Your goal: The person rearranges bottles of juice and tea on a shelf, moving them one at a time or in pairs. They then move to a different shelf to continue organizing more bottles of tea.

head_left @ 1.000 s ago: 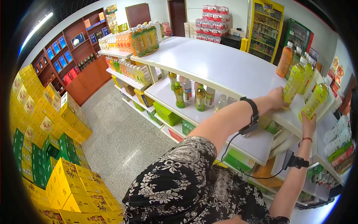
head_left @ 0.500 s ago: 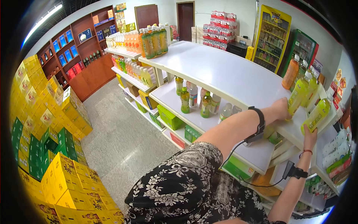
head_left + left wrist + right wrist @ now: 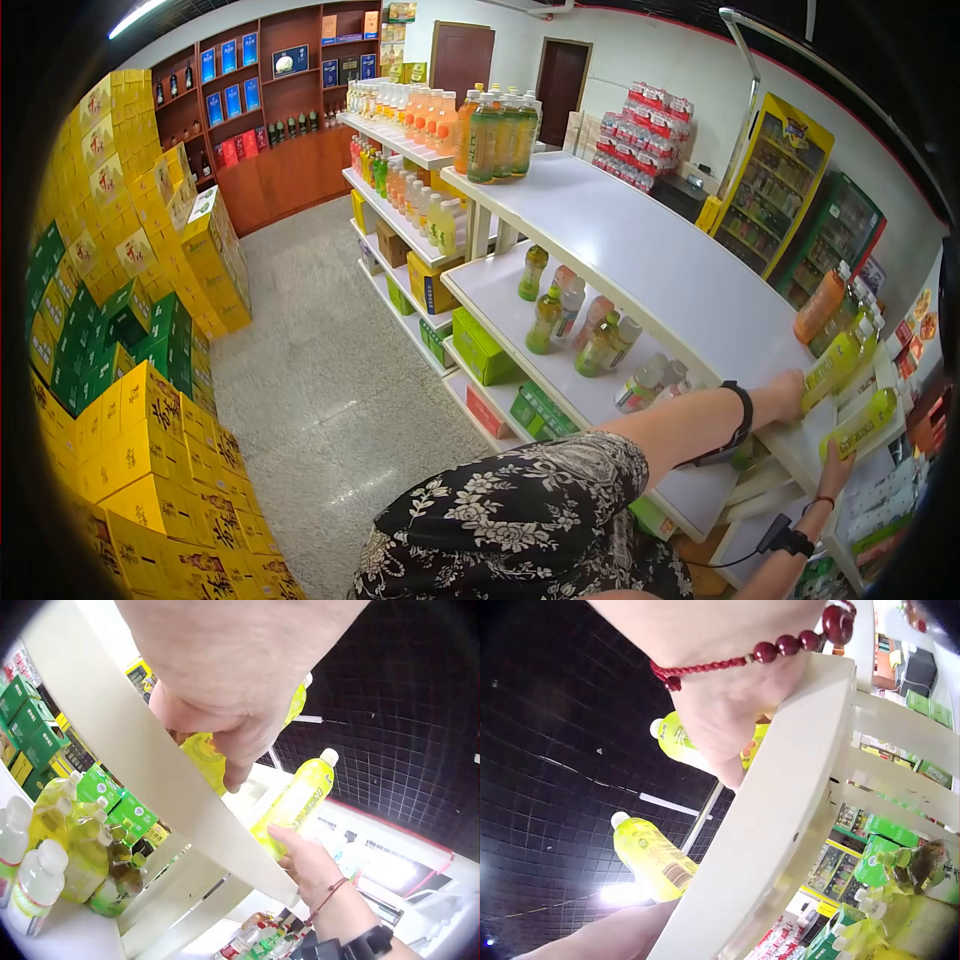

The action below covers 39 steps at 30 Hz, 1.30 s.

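Note:
My left hand grips a yellow-green drink bottle low down, at the right end of the white shelf top. My right hand holds a matching bottle by its lower part, at the shelf's end edge. The left wrist view has my left thumb and fingers around the bottle, most of it hidden behind the hand. There the right hand has its fingers around the other bottle, white cap up. Beside the left hand's bottle stand an orange bottle and several green ones.
Orange and green bottles stand grouped at the shelf top's far left end. Several bottles stand on the tier below, with green boxes under it. Yellow cartons are stacked left of the aisle. Fridges stand at the back.
The head view has swung left, so the shelf, hands and bottles sit farther right and lower in it. Both hands keep hold of the same bottles at the shelf's end.

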Each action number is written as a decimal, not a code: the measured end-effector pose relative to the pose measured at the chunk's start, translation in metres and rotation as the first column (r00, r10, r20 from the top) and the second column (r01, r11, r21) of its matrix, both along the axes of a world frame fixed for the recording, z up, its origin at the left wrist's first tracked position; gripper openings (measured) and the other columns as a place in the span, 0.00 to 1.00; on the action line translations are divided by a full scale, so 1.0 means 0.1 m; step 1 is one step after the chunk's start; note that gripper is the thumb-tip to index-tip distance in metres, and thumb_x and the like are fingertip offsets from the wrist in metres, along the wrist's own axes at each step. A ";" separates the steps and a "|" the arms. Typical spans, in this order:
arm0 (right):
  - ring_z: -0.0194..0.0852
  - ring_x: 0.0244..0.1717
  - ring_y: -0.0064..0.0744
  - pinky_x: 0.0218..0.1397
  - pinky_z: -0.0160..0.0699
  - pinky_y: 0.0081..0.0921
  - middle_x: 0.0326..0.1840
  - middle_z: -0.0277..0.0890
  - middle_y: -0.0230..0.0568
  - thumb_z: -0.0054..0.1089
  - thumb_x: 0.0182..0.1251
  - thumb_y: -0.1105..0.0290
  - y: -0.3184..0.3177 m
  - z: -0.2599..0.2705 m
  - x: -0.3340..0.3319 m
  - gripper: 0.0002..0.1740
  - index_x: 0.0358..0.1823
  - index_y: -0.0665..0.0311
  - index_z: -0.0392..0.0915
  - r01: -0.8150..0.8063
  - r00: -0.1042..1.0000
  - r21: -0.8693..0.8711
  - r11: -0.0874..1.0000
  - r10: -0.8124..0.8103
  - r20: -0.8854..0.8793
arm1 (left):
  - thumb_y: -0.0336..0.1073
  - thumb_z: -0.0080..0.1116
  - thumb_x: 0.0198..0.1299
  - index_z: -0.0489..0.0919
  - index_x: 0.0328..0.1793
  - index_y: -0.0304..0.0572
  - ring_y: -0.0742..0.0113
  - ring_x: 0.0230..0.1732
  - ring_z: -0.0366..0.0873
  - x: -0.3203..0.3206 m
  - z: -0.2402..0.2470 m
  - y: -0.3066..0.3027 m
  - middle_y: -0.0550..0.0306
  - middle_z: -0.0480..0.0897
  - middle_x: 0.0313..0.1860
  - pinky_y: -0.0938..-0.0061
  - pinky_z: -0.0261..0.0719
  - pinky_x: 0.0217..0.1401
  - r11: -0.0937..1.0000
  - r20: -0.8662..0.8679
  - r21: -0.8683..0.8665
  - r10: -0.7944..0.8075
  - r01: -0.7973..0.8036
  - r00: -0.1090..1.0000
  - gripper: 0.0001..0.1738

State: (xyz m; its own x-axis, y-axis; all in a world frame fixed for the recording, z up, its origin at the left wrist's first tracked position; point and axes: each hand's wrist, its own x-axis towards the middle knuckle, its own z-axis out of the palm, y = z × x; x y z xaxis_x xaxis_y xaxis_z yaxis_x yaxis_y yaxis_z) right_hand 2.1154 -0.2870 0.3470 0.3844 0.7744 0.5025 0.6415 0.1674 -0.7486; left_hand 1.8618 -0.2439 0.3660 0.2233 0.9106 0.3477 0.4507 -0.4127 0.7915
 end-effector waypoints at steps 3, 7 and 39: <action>0.71 0.54 0.39 0.59 0.66 0.27 0.56 0.72 0.49 0.62 0.61 0.61 -0.01 -0.01 0.02 0.31 0.60 0.74 0.65 0.028 1.000 0.016 0.999 -0.028 0.008 | 0.40 0.72 0.39 0.72 0.50 0.31 0.46 0.50 0.78 0.00 -0.03 0.05 0.39 0.79 0.47 0.62 0.77 0.52 0.999 -0.001 -0.009 -0.041 0.041 0.999 0.32; 0.70 0.54 0.37 0.59 0.65 0.27 0.55 0.72 0.48 0.61 0.62 0.64 0.08 -0.07 0.13 0.29 0.60 0.74 0.65 -0.009 0.999 0.039 0.999 0.010 -0.031 | 0.38 0.70 0.42 0.72 0.49 0.31 0.47 0.50 0.78 0.04 -0.08 0.13 0.40 0.79 0.47 0.63 0.78 0.52 0.998 -0.055 0.016 -0.052 0.053 0.997 0.29; 0.79 0.49 0.43 0.53 0.74 0.32 0.47 0.80 0.48 0.67 0.51 0.51 -0.35 0.20 -0.39 0.35 0.54 0.68 0.71 0.095 0.993 -0.018 0.995 -0.093 0.070 | 0.57 0.67 0.47 0.70 0.58 0.31 0.50 0.54 0.77 -0.17 0.14 -0.05 0.40 0.79 0.52 0.65 0.74 0.57 0.989 -0.153 0.026 -0.138 0.144 0.978 0.41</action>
